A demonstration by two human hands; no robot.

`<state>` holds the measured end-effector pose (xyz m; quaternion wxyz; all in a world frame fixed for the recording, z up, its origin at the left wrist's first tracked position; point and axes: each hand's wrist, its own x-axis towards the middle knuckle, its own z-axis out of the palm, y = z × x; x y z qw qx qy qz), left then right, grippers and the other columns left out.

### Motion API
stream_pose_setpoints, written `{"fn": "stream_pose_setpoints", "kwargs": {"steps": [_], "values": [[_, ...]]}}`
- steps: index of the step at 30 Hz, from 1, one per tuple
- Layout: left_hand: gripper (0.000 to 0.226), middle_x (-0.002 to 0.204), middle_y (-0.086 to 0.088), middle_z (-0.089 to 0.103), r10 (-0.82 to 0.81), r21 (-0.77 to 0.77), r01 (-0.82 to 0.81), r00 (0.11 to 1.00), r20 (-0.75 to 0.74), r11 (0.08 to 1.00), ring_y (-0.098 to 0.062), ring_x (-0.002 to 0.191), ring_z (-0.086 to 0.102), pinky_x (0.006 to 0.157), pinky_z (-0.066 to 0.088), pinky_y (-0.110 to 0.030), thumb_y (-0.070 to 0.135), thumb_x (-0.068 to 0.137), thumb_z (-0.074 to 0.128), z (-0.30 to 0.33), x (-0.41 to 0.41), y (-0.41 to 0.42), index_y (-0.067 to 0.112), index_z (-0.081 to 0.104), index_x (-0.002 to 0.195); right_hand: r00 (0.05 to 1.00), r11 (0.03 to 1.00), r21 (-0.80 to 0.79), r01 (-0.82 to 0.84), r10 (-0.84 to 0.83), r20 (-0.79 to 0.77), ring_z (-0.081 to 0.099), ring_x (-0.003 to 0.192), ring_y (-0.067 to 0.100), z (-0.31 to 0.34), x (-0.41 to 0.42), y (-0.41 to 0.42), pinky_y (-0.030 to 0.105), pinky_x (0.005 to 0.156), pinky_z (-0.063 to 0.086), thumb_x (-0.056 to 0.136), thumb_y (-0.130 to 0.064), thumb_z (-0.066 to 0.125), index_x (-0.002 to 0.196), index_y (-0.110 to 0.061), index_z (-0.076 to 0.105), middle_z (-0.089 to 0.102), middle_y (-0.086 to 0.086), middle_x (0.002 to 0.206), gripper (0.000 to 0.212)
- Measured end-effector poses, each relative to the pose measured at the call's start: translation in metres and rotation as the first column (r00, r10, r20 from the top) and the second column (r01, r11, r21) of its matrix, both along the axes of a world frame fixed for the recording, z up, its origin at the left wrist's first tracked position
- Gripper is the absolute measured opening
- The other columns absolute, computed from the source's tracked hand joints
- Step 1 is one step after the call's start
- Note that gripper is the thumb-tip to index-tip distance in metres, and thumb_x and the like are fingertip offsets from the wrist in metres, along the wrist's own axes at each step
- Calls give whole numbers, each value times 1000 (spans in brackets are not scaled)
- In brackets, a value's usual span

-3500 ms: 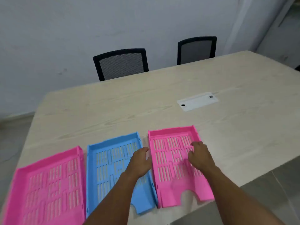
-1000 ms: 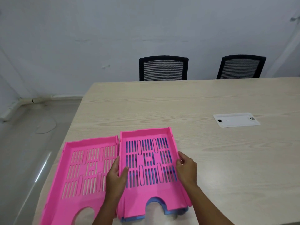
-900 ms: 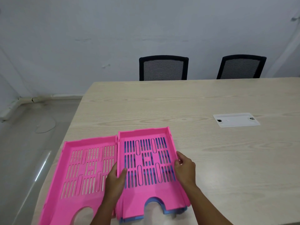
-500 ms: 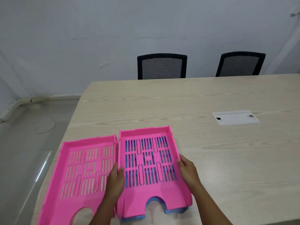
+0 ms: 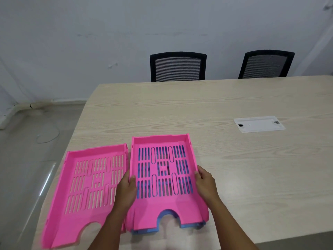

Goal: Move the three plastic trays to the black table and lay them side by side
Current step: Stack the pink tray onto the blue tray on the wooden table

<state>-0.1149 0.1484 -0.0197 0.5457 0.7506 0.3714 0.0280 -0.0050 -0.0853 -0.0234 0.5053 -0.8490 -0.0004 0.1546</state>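
Near the lower middle of the frame a pink tray (image 5: 165, 179) sits nested on top of a blue tray (image 5: 191, 226), of which only the front edge and slivers through the slots show. The left hand (image 5: 127, 191) grips the stack's left wall, thumb inside on the slotted floor and fingers (image 5: 126, 177) wrapped over the rim. The right hand (image 5: 206, 184) clasps the right wall the same way, thumb on top and the rest curled under the edge. Both trays rest on the pale wood bench (image 5: 234, 159), near its front edge.

Just to the left lies a second pink tray (image 5: 86, 192), flat on the bench, its right wall touching or nearly touching the stack; the left forearm crosses its lower right corner.

To the right, well apart, a white cover plate (image 5: 259, 123) is set flush in the bench top. Two black mesh-backed chairs (image 5: 178, 66) stand behind the far edge against a grey wall. At the left of the frame is bare floor (image 5: 27, 159) with a thin cable (image 5: 47, 134) lying on it.
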Motion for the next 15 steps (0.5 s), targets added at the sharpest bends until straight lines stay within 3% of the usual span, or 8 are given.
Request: {"fn": "stream_pose_setpoints", "kwargs": {"steps": [4, 8, 12, 14, 15], "values": [[36, 100, -8, 73, -17, 21, 17, 1000, 0, 1000, -22, 85, 73, 80, 61, -46, 23, 106, 36, -4, 1, 0, 13, 55, 135, 1000, 1000, -8, 7, -7, 3, 68, 90, 7, 2, 2, -5, 18, 68, 49, 105, -16, 40, 120, -21, 69, 74, -3, 99, 33], [37, 94, -6, 74, -21, 50, 21, 1000, -14, 999, -20, 74, 74, 63, 61, -34, 23, 106, 36, -8, -6, -1, 12, 52, 138, 1000, 1000, -4, -13, 13, -22, 68, 92, 3, 5, -2, -6, 15, 68, 50, 106, -18, 39, 124, -23, 67, 74, -5, 103, 34], [39, 92, -4, 74, -7, 44, 6, 1000, 6, 999, -24, 73, 75, 61, 61, -32, 23, 106, 37, -10, -9, -3, 12, 48, 142, 1000, 1000, -26, -13, 13, -12, 66, 89, -1, 6, -2, -6, 11, 66, 49, 106, -17, 39, 127, -20, 66, 73, -5, 102, 34], [40, 103, -1, 73, -9, 26, 8, 999, 36, 1000, -20, 77, 73, 70, 62, -35, 22, 106, 39, -7, -8, -2, 13, 49, 143, 1000, 999, -40, 21, -21, 16, 68, 95, 5, 5, -4, -3, 22, 77, 58, 104, -13, 42, 130, -16, 65, 73, -1, 108, 35], [41, 113, 2, 69, -5, 24, 4, 998, 56, 1000, -17, 82, 70, 79, 60, -36, 21, 106, 41, -4, -7, -2, 14, 47, 145, 998, 998, -48, 51, -49, 42, 69, 105, 14, 5, -5, 0, 31, 92, 58, 103, -12, 44, 135, -13, 61, 72, 4, 120, 36]]}}
